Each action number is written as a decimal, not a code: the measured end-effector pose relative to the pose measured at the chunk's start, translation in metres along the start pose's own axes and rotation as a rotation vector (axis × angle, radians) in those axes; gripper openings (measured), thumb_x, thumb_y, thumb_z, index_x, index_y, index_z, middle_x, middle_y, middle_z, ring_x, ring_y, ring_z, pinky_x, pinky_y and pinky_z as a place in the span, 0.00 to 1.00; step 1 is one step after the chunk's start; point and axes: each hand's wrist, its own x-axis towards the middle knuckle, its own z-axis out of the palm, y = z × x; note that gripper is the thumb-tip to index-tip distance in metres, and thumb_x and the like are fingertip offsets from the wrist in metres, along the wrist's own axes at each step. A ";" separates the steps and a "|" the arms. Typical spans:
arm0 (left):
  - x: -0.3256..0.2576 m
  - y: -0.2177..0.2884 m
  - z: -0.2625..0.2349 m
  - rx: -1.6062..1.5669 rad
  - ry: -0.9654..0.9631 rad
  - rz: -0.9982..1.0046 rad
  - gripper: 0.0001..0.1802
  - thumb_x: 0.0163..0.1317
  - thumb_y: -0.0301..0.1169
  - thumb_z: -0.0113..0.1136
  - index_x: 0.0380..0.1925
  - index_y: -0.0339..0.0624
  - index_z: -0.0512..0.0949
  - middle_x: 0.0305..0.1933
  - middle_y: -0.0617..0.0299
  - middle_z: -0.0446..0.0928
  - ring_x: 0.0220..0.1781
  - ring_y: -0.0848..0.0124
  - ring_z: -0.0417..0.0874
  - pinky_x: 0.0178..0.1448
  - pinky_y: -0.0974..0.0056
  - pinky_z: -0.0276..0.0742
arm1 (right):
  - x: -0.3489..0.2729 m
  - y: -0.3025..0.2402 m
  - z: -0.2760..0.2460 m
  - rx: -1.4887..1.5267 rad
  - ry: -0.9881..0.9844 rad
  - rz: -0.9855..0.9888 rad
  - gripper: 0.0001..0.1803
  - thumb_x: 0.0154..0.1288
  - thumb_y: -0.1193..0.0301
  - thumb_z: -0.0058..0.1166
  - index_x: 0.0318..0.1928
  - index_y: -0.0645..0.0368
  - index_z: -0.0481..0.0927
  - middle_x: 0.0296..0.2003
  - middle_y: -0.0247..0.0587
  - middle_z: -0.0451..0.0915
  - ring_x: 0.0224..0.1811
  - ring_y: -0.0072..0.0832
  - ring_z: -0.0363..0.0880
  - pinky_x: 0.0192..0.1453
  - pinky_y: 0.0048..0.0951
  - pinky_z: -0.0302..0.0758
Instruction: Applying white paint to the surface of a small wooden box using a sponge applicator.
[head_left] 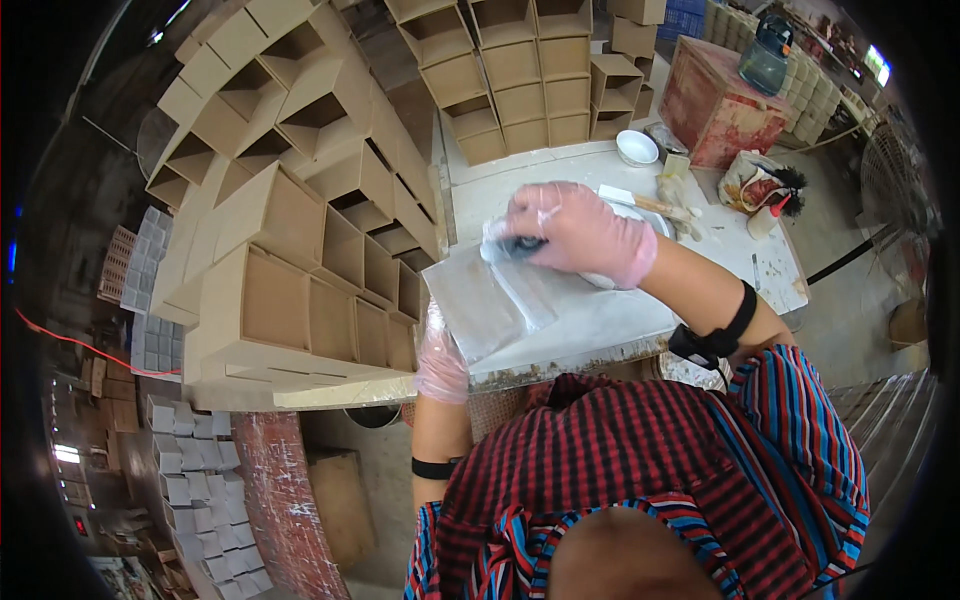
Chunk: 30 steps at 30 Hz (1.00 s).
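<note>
1. Left grip (442, 362) touches the grey-faced piece (472, 305) along its left edge, above the desk (640, 318); closure cannot be told.
2. Right grip (572, 226): closed around a dark object (525, 244), piece's far side.
3. Judged light, stiff, possibly slick; hold by edges.

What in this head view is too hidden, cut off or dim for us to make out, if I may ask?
All in the head view:
- Left hand: most of its fingers are hidden by the grey box.
- Dark object: mostly covered by the right hand, so its kind is unclear.
- Fan: dim, its outer side lost in the picture's dark rim.
</note>
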 end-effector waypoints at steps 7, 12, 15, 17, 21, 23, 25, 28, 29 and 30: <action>0.028 0.104 -0.033 0.492 -0.135 0.152 0.20 0.69 0.38 0.47 0.56 0.40 0.70 0.54 0.55 0.75 0.55 0.61 0.77 0.59 0.57 0.74 | -0.016 -0.027 -0.002 0.053 -0.095 -0.087 0.23 0.47 0.68 0.67 0.48 0.43 0.81 0.35 0.34 0.77 0.36 0.35 0.80 0.39 0.35 0.78; -0.014 0.062 -0.013 -1.860 0.064 -0.441 0.22 0.70 0.39 0.45 0.59 0.39 0.69 0.58 0.53 0.74 0.58 0.58 0.76 0.62 0.54 0.74 | 0.024 0.003 0.006 0.005 0.068 0.051 0.14 0.53 0.65 0.63 0.43 0.43 0.82 0.35 0.34 0.77 0.38 0.34 0.80 0.40 0.35 0.78; 0.004 0.054 -0.004 -1.503 -0.088 -0.259 0.22 0.71 0.39 0.43 0.59 0.39 0.69 0.59 0.52 0.73 0.59 0.57 0.76 0.63 0.53 0.74 | 0.018 -0.006 -0.008 0.008 0.024 0.008 0.22 0.47 0.69 0.66 0.47 0.44 0.81 0.35 0.33 0.78 0.38 0.34 0.80 0.40 0.33 0.78; 0.016 0.066 -0.011 -0.952 -0.115 -0.179 0.22 0.71 0.40 0.42 0.60 0.39 0.68 0.59 0.51 0.72 0.58 0.58 0.76 0.63 0.53 0.74 | 0.007 -0.024 -0.006 0.085 -0.026 -0.128 0.26 0.46 0.69 0.67 0.50 0.43 0.80 0.34 0.32 0.77 0.38 0.33 0.80 0.40 0.33 0.78; -0.001 0.026 -0.005 -1.771 -0.272 -0.237 0.26 0.72 0.46 0.41 0.62 0.42 0.66 0.62 0.49 0.71 0.59 0.58 0.76 0.62 0.52 0.76 | 0.008 -0.046 0.010 0.091 -0.158 -0.269 0.25 0.47 0.68 0.66 0.51 0.43 0.80 0.35 0.34 0.77 0.38 0.34 0.80 0.40 0.33 0.79; -0.001 0.045 -0.004 -1.864 -0.160 -0.317 0.25 0.71 0.42 0.42 0.62 0.40 0.65 0.60 0.51 0.71 0.59 0.58 0.76 0.62 0.53 0.76 | 0.025 -0.020 0.015 0.050 -0.049 -0.110 0.25 0.46 0.69 0.67 0.49 0.43 0.81 0.35 0.34 0.76 0.38 0.34 0.80 0.41 0.32 0.79; -0.004 0.055 0.003 -1.680 0.097 -0.473 0.24 0.71 0.41 0.44 0.61 0.40 0.66 0.59 0.51 0.73 0.58 0.58 0.77 0.62 0.55 0.76 | 0.033 -0.004 0.011 0.012 0.027 0.006 0.24 0.46 0.69 0.67 0.48 0.44 0.81 0.35 0.35 0.76 0.38 0.34 0.80 0.41 0.32 0.79; -0.002 0.051 0.002 -1.614 0.118 -0.459 0.24 0.71 0.41 0.44 0.61 0.40 0.66 0.59 0.50 0.73 0.57 0.57 0.77 0.61 0.54 0.77 | 0.035 -0.005 0.000 0.008 0.060 0.038 0.22 0.45 0.70 0.66 0.46 0.45 0.82 0.35 0.35 0.76 0.37 0.34 0.79 0.40 0.32 0.78; 0.000 0.048 -0.001 -1.629 0.071 -0.425 0.24 0.71 0.41 0.44 0.61 0.40 0.66 0.59 0.50 0.73 0.57 0.57 0.77 0.61 0.54 0.77 | 0.031 -0.015 -0.003 0.017 0.056 0.006 0.22 0.45 0.70 0.66 0.46 0.44 0.82 0.35 0.35 0.77 0.36 0.34 0.79 0.40 0.32 0.78; 0.005 0.043 -0.001 -1.633 0.039 -0.393 0.24 0.71 0.41 0.44 0.61 0.39 0.67 0.59 0.50 0.73 0.57 0.57 0.78 0.61 0.54 0.77 | 0.029 -0.021 -0.003 0.025 0.052 -0.025 0.22 0.45 0.71 0.66 0.46 0.44 0.81 0.35 0.35 0.77 0.36 0.34 0.79 0.40 0.33 0.78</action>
